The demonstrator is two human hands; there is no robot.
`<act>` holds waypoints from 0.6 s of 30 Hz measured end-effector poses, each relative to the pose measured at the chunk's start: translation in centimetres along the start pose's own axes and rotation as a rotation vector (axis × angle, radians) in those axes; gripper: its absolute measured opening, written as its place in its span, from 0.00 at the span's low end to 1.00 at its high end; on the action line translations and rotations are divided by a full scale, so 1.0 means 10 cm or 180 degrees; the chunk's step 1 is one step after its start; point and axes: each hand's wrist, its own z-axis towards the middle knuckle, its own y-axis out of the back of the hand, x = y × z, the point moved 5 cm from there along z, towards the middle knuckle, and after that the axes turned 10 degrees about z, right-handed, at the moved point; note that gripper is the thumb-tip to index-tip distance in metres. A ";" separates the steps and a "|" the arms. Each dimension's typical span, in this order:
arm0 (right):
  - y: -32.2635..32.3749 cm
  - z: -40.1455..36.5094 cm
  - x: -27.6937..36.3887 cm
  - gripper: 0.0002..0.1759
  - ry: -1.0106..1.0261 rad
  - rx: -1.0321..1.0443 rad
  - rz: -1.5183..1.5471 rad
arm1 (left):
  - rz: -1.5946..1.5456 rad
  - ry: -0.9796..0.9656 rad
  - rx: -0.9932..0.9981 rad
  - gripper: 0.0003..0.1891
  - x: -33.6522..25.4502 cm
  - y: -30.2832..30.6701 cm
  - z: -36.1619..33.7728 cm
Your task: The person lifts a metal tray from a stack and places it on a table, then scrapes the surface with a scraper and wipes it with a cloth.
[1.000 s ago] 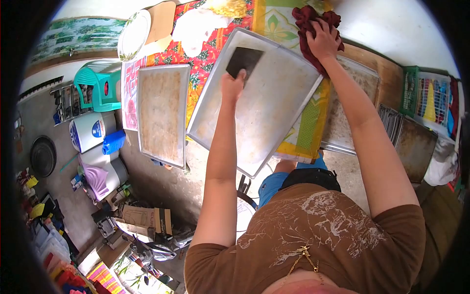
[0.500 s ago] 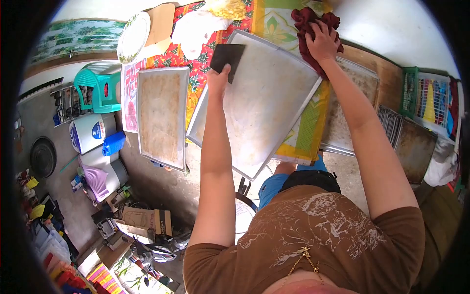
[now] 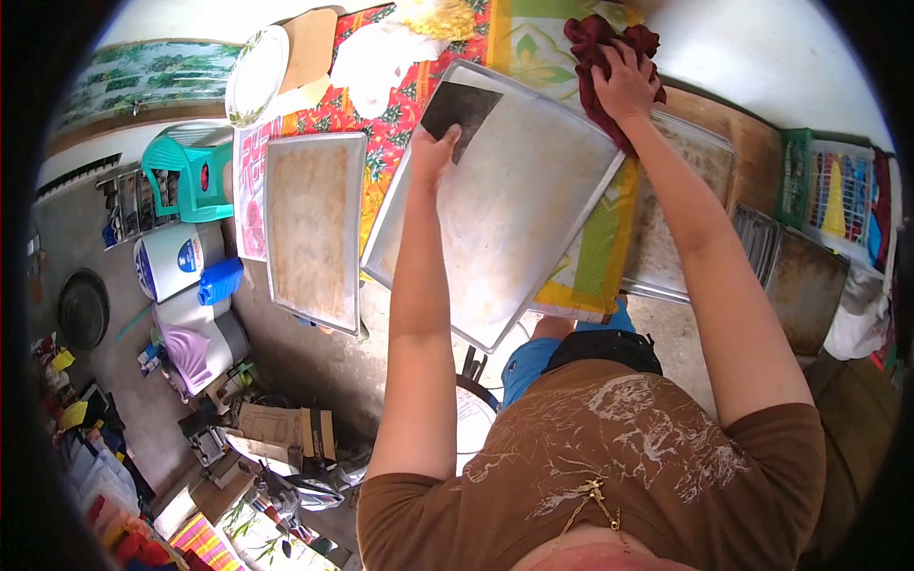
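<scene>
A large metal baking tray (image 3: 514, 219) lies tilted across the table's front edge. My left hand (image 3: 434, 150) grips a dark flat scraper (image 3: 459, 108) and presses it on the tray's far left corner. My right hand (image 3: 625, 84) holds a dark red cloth (image 3: 595, 38) bunched against the tray's far right corner.
A second crusted tray (image 3: 314, 224) lies to the left on a red patterned tablecloth (image 3: 386, 133). More trays (image 3: 681, 238) are stacked at the right. A white plate (image 3: 255, 71), a green plastic chair (image 3: 190, 171), containers and floor clutter lie at the left.
My left hand moved the scraper from mid-tray up and left past the tray's edge, then back onto the far left corner. The right hand stayed on the cloth.
</scene>
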 end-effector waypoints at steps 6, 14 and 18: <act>0.02 0.00 0.00 0.25 -0.0057 0.0081 -0.0021 | -0.0035 0.0135 0.0462 0.08 0.02 -0.23 -0.21; -0.02 0.02 0.00 0.25 0.0020 0.0033 0.0073 | 0.0243 0.0370 0.1001 0.08 0.02 -0.82 -1.00; 0.00 -0.01 0.00 0.25 -0.0024 0.0077 0.0032 | 0.0031 0.0248 0.0866 0.12 0.00 -0.89 -1.03</act>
